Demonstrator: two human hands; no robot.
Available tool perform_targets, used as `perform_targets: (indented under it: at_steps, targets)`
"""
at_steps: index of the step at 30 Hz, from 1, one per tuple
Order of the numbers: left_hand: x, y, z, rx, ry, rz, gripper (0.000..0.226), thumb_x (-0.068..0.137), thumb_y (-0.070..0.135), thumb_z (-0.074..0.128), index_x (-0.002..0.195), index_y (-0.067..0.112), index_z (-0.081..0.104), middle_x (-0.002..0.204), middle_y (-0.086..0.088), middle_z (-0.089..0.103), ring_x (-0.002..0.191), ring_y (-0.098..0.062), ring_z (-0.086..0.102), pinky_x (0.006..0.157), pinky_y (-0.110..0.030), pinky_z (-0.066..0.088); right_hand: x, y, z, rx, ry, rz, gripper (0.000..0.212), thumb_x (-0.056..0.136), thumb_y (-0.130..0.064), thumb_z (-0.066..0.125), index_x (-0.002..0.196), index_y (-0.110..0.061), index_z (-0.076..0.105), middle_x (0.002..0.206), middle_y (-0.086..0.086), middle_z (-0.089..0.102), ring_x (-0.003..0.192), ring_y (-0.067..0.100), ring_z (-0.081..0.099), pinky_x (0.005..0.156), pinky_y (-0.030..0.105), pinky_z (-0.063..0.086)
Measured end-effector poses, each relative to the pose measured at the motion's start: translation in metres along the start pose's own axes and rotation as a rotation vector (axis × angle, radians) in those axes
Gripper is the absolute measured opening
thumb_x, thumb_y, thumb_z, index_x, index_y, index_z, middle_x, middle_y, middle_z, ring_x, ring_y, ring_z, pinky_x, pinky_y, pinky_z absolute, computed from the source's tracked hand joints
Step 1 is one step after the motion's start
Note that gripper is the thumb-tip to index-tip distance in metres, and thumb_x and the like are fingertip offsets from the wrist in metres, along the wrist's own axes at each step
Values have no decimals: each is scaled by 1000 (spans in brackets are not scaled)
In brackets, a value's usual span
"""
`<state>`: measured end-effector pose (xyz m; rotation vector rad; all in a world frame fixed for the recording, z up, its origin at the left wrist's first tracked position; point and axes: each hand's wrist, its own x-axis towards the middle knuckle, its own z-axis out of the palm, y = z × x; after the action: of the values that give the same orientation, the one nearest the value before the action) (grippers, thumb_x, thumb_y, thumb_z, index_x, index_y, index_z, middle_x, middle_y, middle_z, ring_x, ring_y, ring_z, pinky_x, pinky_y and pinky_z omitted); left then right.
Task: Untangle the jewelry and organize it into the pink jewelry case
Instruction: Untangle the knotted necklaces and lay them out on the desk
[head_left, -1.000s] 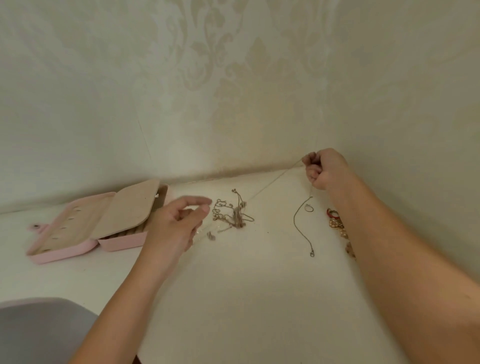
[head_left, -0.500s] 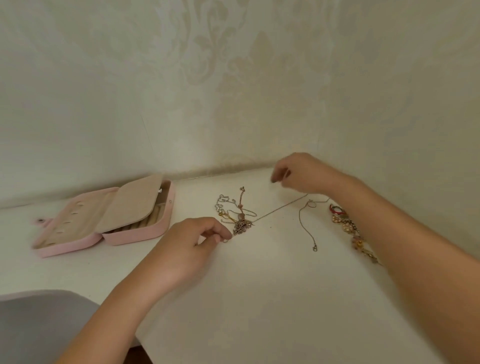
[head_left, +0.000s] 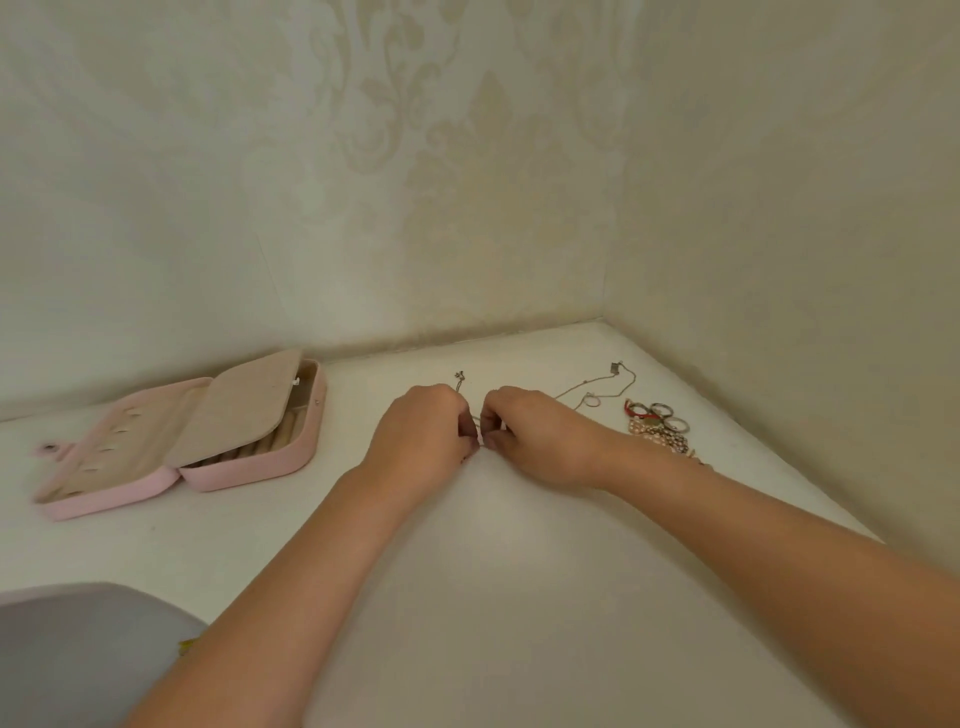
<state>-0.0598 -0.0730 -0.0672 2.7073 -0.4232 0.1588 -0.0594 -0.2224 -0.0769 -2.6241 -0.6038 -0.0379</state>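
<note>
Cream wallpaper with a faint damask pattern covers two walls that meet in a corner, and a white table (head_left: 467, 597) fills the space below them. On its left side lies the pink case (head_left: 244, 472), open flat, with a beige flap (head_left: 239, 410) raised at a slant over the right half; padded ring rolls (head_left: 260, 446) show beneath it, and a small snap tab (head_left: 50, 448) sticks out at the far left end. Near the middle of the table the left hand (head_left: 423, 431) and the right hand (head_left: 540, 441) are brought together knuckle to knuckle, fingers curled and fingertips nearly touching, each pinching at the tangle (head_left: 458, 379) of fine chains. Most of it is hidden under the hands; only one short end pokes out just beyond the left knuckles. The tangle sits well apart from the case, on the bare table to its right. A thin chain (head_left: 582, 387) runs out from behind the right hand toward the corner, ending in a small dark pendant (head_left: 616, 367), with a little ring (head_left: 591, 400) lying beside it. Further right, near the wall, is a heap of rings (head_left: 667, 415) and a beaded piece (head_left: 660, 436), partly covered by the right forearm. At the lower left corner a grey rounded shape (head_left: 78, 654) shows; what it is cannot be told.
</note>
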Motion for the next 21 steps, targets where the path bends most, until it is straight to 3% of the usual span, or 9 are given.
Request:
perform_targets:
  at_steps: [4, 6, 9, 13, 16, 21]
  targets:
    - [5, 1, 2, 37, -36, 34, 12, 90, 14, 58, 87, 8, 68, 85, -6, 69, 81, -22, 62, 64, -30, 42, -3, -2, 6, 49, 43, 59, 21, 93, -17, 57, 110, -6, 57, 109, 8, 53, 93, 18, 50, 78, 26, 38]
    - [4, 4, 2, -60, -21, 74, 12, 93, 14, 56, 90, 10, 67, 83, -3, 68, 74, -16, 60, 62, -24, 41, -5, -2, 5, 126, 104, 101, 15, 90, -15, 60, 98, -2, 62, 98, 10, 60, 77, 16, 51, 67, 25, 39]
    - [7, 9, -4, -292, 39, 107, 10, 94, 16, 57, 86, 19, 63, 78, 4, 66, 67, -5, 57, 57, -11, 40, -12, 3, -7, 475, 225, 196, 7, 91, -10, 62, 84, -8, 59, 70, 0, 63, 49, 4, 54, 49, 14, 39]
    - [21, 21, -15, -444, -4, 211, 15, 91, 17, 62, 80, 26, 62, 74, 9, 64, 64, -2, 55, 62, -14, 43, -22, 7, -24, 773, 253, 225, 11, 97, -8, 53, 86, -8, 50, 64, 1, 65, 48, 7, 60, 50, 17, 47]
    - [32, 33, -21, -488, -93, 249, 13, 86, 15, 70, 79, 26, 67, 71, 6, 66, 64, -7, 58, 66, -24, 48, -34, 12, -31, 603, 306, 271, 14, 97, -16, 53, 83, -15, 50, 63, -3, 58, 51, 6, 54, 53, 20, 41]
    - [39, 31, -5, -382, -167, 271, 6, 84, 19, 71, 85, 23, 76, 72, 6, 70, 61, -1, 57, 59, -22, 45, -46, 27, -40, 198, 301, 222, 12, 93, -18, 58, 94, -13, 70, 71, -10, 53, 63, 1, 46, 59, 12, 36]
